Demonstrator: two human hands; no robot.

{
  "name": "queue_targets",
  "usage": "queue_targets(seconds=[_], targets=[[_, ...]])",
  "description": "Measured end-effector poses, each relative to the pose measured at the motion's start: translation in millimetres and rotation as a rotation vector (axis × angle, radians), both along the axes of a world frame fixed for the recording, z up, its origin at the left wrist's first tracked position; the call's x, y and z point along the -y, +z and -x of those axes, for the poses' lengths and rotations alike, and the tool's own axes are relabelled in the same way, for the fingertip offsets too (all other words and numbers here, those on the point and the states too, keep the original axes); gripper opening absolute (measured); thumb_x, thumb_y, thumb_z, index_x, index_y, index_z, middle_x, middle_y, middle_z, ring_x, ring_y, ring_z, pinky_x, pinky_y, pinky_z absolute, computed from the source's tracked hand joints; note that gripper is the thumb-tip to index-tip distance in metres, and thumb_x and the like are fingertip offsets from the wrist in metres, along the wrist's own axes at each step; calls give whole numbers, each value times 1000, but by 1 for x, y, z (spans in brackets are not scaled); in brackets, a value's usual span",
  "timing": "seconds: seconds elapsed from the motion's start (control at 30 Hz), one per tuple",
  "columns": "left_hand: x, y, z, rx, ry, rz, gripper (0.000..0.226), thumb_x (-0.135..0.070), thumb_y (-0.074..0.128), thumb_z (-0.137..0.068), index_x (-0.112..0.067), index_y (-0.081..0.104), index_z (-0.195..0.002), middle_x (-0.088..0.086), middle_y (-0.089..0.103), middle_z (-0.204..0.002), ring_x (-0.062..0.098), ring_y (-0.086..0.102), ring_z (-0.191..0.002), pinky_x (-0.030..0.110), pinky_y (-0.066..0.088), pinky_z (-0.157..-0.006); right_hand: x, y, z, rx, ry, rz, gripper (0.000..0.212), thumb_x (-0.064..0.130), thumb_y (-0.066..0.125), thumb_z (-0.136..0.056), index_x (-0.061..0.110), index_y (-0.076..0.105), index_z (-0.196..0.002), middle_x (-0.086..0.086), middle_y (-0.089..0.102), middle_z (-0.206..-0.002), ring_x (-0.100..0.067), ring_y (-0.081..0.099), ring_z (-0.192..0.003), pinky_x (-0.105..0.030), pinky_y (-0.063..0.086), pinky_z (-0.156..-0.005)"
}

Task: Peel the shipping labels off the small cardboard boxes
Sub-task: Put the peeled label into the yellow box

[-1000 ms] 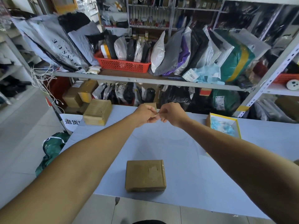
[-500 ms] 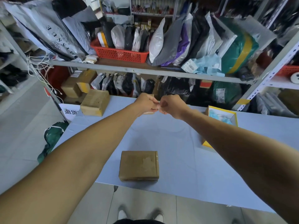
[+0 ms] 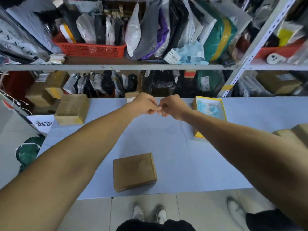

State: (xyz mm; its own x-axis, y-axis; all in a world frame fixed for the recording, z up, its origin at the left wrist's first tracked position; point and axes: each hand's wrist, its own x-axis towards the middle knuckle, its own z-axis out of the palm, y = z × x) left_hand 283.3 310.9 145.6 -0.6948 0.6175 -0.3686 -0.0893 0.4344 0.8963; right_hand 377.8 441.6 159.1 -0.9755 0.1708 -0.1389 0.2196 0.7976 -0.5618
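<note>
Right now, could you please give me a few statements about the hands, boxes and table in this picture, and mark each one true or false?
1. The left hand and right hand meet fingertip to fingertip above the table. True.
2. The near box is held in the left hand. False: it lies on the table near the front edge, with no hand touching it.
3. The yellow-rimmed box is open and holds blue material. True.
4. A full shipping label covers the top of the near box. False: its top shows brown with only a faint paler patch.
5. The red basket stands on the table. False: it stands on the shelf behind.
</note>
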Motion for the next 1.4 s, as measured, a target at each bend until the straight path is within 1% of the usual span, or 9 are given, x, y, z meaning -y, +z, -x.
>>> queue_targets(seconds=[0.1,0.2,0.3,0.37,0.57,0.8,0.97,1.13,1.4], targets=[[-23,-8,-7,69,-6,-36,18,-7,81,-76,-4,64,-82,12,65,-74,21,56,-68,29,51,-67,-20,-5,-10,-21,-59,21,17,5,62,-87,10,64,-71,-6,68,-65,-6,66,-55,-19,53,-56],[-58,-19,-18,-37,-20,-4,21,-16,84,-74,-7,65,-78,13,67,-73,21,57,-63,37,57,-71,-47,-13,-23,17,-122,-8,14,4,57,-89,5,70,-84,-12,73,-80,-1,62,-60,-10,46,-58],[-96,-25,-29,-294,-180,135,19,-23,83,-71,-14,67,-72,3,66,-66,18,63,-64,23,51,-60,-84,-22,-38,147,-128,-98,41,6,58,-91,7,57,-132,-9,69,-118,-19,62,-103,-22,42,-84],[-124,-30,-37,-438,-305,177,8,-8,76,-75,-13,72,-79,0,64,-78,22,67,-87,22,47,-65,-118,-28,-48,212,-179,-151,55,9,55,-94,9,38,-147,-8,60,-134,-29,52,-125,-32,39,-97],[-225,-50,-58,-582,-448,194,15,-4,61,-85,-5,76,-89,9,72,-100,25,63,-101,30,49,-85,-226,-51,-75,400,-285,-386,45,15,46,-97,9,46,-141,-15,49,-142,-34,44,-130,-36,40,-101],[-325,-76,-75,-701,-514,329,21,-28,68,-89,-8,61,-91,13,67,-97,30,60,-92,37,46,-74,-300,-81,-71,509,-163,-424,34,14,48,-93,6,57,-124,-17,58,-123,-33,56,-112,-37,49,-89],[-353,-83,-77,-706,-499,420,6,-5,60,-86,-8,64,-89,17,67,-101,35,60,-99,40,51,-81,-326,-100,-50,518,-110,-388,38,2,48,-88,8,60,-123,-13,55,-126,-29,57,-111,-38,51,-91],[-369,-87,-77,-651,-444,471,29,8,48,-85,-1,72,-99,18,64,-105,36,62,-94,28,40,-67,-341,-116,-50,504,-113,-373,39,4,46,-88,9,59,-125,-13,53,-127,-29,57,-109,-39,51,-90],[-374,-106,-77,-581,-429,433,15,-5,60,-89,-6,75,-90,13,71,-97,30,64,-93,34,52,-80,-347,-122,-63,480,-114,-347,33,10,46,-89,6,58,-119,-13,56,-118,-29,57,-101,-36,51,-82]])
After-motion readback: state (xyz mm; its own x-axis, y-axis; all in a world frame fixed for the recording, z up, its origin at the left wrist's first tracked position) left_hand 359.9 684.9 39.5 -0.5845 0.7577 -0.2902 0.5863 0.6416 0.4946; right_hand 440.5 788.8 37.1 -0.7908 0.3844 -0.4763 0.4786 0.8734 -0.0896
